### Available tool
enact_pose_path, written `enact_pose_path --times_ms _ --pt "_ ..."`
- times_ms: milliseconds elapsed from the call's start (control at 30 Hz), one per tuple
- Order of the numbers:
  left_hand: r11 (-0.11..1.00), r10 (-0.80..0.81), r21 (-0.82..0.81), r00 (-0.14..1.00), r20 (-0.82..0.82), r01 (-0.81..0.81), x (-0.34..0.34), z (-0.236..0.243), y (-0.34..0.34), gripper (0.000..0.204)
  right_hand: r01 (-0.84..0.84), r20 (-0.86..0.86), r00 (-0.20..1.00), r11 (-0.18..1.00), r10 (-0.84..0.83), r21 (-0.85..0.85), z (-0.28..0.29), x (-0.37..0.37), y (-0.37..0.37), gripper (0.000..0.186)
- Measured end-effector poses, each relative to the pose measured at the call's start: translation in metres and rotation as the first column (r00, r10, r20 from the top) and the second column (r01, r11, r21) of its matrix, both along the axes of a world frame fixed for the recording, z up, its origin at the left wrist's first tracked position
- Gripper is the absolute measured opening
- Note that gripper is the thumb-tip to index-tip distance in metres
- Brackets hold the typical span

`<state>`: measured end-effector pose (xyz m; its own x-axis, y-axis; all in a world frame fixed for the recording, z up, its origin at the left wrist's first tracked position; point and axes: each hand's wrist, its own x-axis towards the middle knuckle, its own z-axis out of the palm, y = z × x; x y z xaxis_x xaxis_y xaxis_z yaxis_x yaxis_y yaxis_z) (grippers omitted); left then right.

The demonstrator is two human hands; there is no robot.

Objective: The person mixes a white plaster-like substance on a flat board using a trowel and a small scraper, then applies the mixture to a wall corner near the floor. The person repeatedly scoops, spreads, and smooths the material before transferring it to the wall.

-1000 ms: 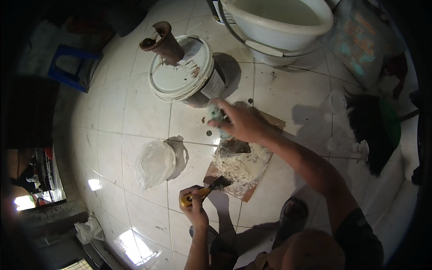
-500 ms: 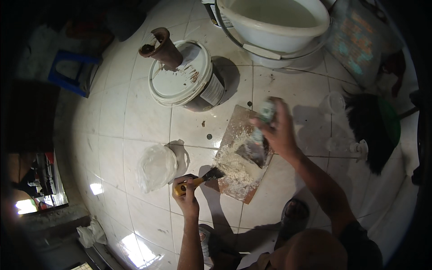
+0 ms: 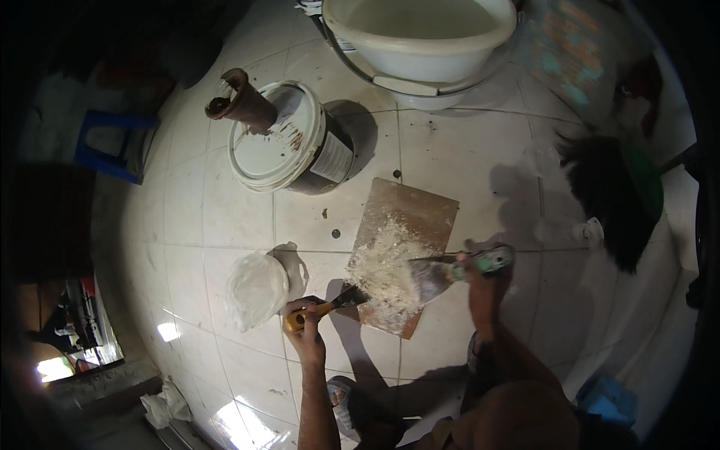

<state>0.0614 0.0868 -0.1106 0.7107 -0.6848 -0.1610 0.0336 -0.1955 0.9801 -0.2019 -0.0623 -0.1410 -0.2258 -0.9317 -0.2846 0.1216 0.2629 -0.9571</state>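
A brown board (image 3: 420, 199) lies on the tiles before me, its middle and near part covered with crumbly whitish powder (image 3: 386, 262). My left hand (image 3: 306, 330) is closed round the yellow handle of a small scraper (image 3: 319, 311), whose dark blade touches the powder at the board's left edge. At the board's right side my right hand (image 3: 484, 281) grips the green and white handle of a wide scraper (image 3: 435, 277). That wider blade, blurred by motion, is over the right part of the powder; whether it touches the board I cannot tell.
Left of the board stands a white plastic bag or tub (image 3: 257, 289). Beyond it is a lidded bucket (image 3: 277, 161) with a brown cup-like vessel (image 3: 247, 109) on top. A large white basin (image 3: 420, 45) stands at the back, a black broom (image 3: 611, 202) at the right, a blue stool (image 3: 112, 146) far left.
My right hand has swung toward me and turned, bringing the wide scraper from the board's far right to its near right side. My left hand keeps its scraper at the left edge.
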Motion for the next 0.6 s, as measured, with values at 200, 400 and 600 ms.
enact_pose_path --times_ms 200,400,600 --pt "0.999 -0.038 -0.038 0.999 -0.009 0.038 -0.017 -0.008 -0.006 0.012 -0.011 0.170 0.985 0.999 0.017 -0.035 -0.011 0.019 -0.008 0.047" --pt "0.999 0.017 -0.041 0.999 -0.046 -0.019 -0.027 -0.004 -0.010 0.009 -0.101 0.197 0.972 0.985 0.127 -0.139 0.004 0.031 -0.009 0.042" --pt "1.000 -0.003 0.028 0.998 0.062 0.001 -0.036 0.011 -0.016 0.012 -0.299 -0.119 0.954 0.912 0.276 -0.281 0.021 0.043 -0.009 0.037"
